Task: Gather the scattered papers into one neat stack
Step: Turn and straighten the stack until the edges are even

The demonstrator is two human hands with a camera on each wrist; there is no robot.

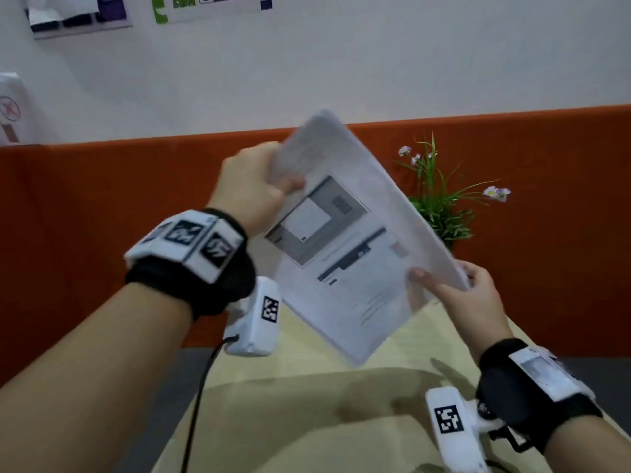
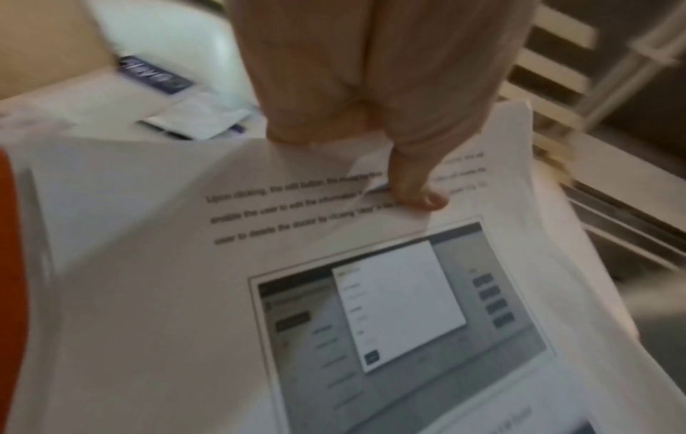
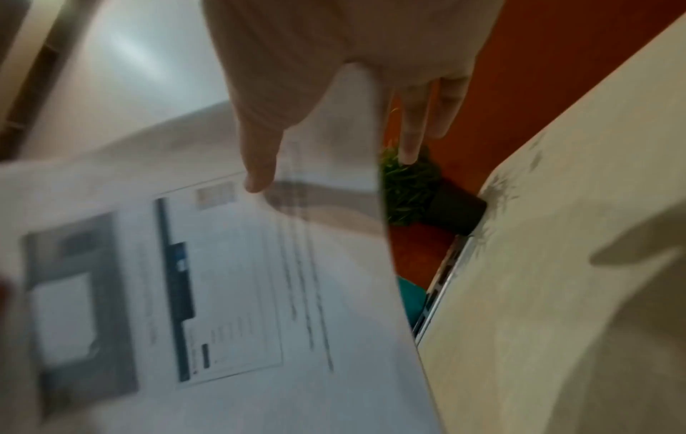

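A sheaf of printed papers hangs tilted in the air above the pale table, one corner pointing down. Its top sheet carries text and grey screenshots. My left hand grips the upper left edge, thumb pressed on the front sheet. My right hand pinches the lower right edge, thumb on the front and fingers behind. The papers are motion-blurred in the right wrist view. I see no loose sheet on the table.
A potted plant with small pale flowers stands at the table's far right, against an orange partition. A white wall with posters rises behind. A black cable hangs from my left wrist over the table's left side.
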